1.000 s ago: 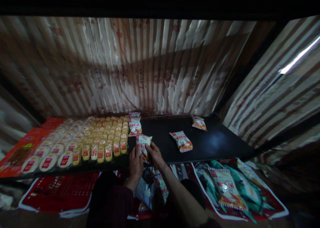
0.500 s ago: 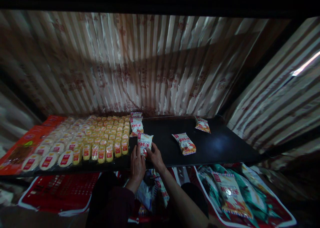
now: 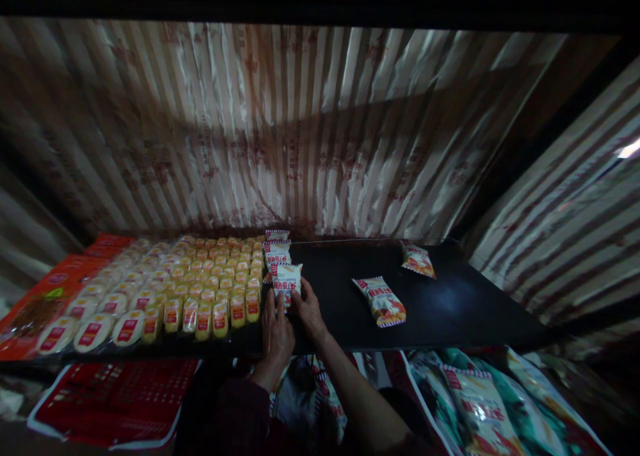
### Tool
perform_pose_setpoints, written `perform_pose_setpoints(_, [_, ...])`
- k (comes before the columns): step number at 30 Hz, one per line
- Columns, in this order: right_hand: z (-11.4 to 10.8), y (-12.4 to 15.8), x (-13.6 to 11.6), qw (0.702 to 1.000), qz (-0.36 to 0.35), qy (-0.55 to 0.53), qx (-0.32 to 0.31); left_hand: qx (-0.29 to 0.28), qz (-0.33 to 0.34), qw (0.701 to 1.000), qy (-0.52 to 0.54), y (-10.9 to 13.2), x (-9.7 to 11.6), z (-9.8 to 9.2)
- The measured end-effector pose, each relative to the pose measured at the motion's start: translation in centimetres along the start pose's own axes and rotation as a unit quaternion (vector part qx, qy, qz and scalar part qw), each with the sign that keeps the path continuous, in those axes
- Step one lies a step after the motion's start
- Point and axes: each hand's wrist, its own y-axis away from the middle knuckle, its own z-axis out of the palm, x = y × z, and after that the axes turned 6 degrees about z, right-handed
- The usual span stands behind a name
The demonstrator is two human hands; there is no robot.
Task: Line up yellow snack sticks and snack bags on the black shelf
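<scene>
Both hands grip one white snack bag (image 3: 287,280) with red lettering, near the front of the black shelf (image 3: 330,289). My left hand (image 3: 278,329) holds its lower left side, fingers pointing up. My right hand (image 3: 309,311) closes on its lower right side, with the thumb on the front. Right behind it stand similar snack bags (image 3: 278,249) in a row, the held one overlapping the nearest. To the left, yellow wrapped cakes (image 3: 203,317) stand in close rows. Two more bags lie apart on the right: a nearer snack bag (image 3: 383,301) and a farther snack bag (image 3: 418,260).
Round white packaged cakes (image 3: 93,331) and orange packages (image 3: 55,289) fill the shelf's left end. Below the shelf are a red bag (image 3: 110,403) and, at right, a bag of green and white snack packs (image 3: 483,403). Striped sheeting (image 3: 310,129) hangs behind.
The held snack bag has moved back against the row of bags and stands more upright. Both hands went with it. The view has shifted slightly.
</scene>
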Motion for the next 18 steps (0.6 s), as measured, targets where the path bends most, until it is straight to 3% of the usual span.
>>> perform_pose_setpoints(9, [0.6, -1.7, 0.8, 1.0, -0.022, 0.011, 0.011, -0.012, 0.033, 0.999, -0.027, -1.1, -1.3, 0.4])
perform_pose_setpoints(18, [0.3, -3.4, 1.3, 0.979, -0.102, 0.162, 0.075, -0.006, 0.017, 0.999, -0.037, -1.6, -0.7, 0.6])
